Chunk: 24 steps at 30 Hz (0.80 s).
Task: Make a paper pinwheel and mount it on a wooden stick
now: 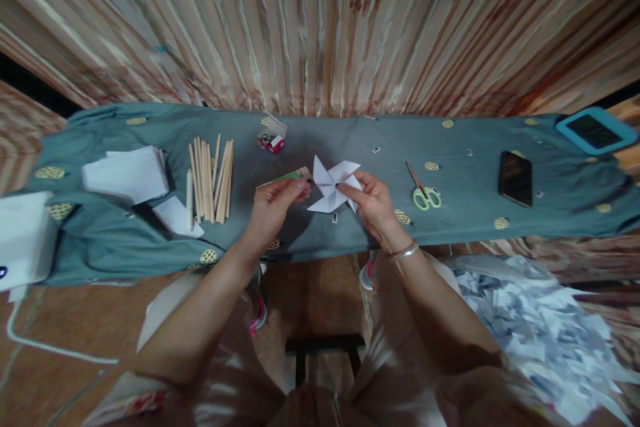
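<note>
A white folded paper pinwheel (pixel 327 190) is between my hands above the cloth-covered table. My right hand (pixel 375 203) pinches it at its right side, the thumb on top near the middle. Just left of the pinwheel, my left hand (pixel 270 207) has thumb and fingertips pressed together; anything held in them is too small to make out. Behind that hand lies a flat green and tan piece (pixel 296 174), partly covered. A small open red box (pixel 273 141) with shiny metal bits stands farther back.
Wooden sticks (pixel 204 180) and stacked white paper (pixel 125 175) lie left. Scissors with green handles (pixel 425 197), a black phone (pixel 516 178) and a blue-framed device (pixel 596 131) lie right. A white box (pixel 25 240) is at the left edge. Paper scraps (pixel 545 333) fill the lower right.
</note>
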Each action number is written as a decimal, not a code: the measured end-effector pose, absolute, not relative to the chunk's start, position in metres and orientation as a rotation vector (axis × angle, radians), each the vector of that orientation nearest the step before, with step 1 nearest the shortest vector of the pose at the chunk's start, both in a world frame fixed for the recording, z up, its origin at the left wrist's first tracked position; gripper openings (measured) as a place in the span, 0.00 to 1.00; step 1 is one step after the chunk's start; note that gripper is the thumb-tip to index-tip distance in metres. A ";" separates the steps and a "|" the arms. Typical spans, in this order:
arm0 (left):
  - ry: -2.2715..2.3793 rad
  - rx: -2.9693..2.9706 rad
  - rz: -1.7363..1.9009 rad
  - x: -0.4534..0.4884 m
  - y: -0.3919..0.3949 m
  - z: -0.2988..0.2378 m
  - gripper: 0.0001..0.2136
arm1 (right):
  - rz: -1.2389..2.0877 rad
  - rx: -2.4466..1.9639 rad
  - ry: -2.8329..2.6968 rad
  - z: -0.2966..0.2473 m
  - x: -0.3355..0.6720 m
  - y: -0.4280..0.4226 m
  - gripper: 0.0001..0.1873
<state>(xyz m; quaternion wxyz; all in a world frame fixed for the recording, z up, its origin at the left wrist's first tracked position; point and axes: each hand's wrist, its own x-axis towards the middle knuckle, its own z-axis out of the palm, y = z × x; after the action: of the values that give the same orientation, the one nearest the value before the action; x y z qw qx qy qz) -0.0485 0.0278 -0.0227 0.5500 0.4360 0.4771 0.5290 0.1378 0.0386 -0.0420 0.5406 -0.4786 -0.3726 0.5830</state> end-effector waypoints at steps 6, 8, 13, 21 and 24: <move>1.513 1.235 1.393 -0.103 0.047 -0.025 0.11 | 1.339 -1.163 -0.834 -0.038 0.143 0.040 0.24; 1.725 1.427 1.407 -0.127 0.058 -0.032 0.07 | 1.334 -1.162 -0.820 -0.037 0.143 0.039 0.23; 2.095 1.816 1.102 -0.171 0.074 -0.050 0.09 | 1.354 -1.145 -0.803 -0.036 0.144 0.036 0.22; 2.243 1.874 0.870 -0.181 0.077 -0.062 0.11 | 1.350 -1.162 -0.859 -0.037 0.146 0.036 0.23; 2.248 1.867 0.870 -0.179 0.079 -0.062 0.09 | 1.341 -1.161 -0.860 -0.038 0.147 0.036 0.23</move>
<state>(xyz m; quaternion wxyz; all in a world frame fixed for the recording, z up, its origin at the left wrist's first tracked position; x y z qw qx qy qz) -0.1793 0.0789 -0.0618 0.0464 0.6116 0.7366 0.2849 0.1468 0.0360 -0.0382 0.5523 -0.4911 -0.3637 0.5671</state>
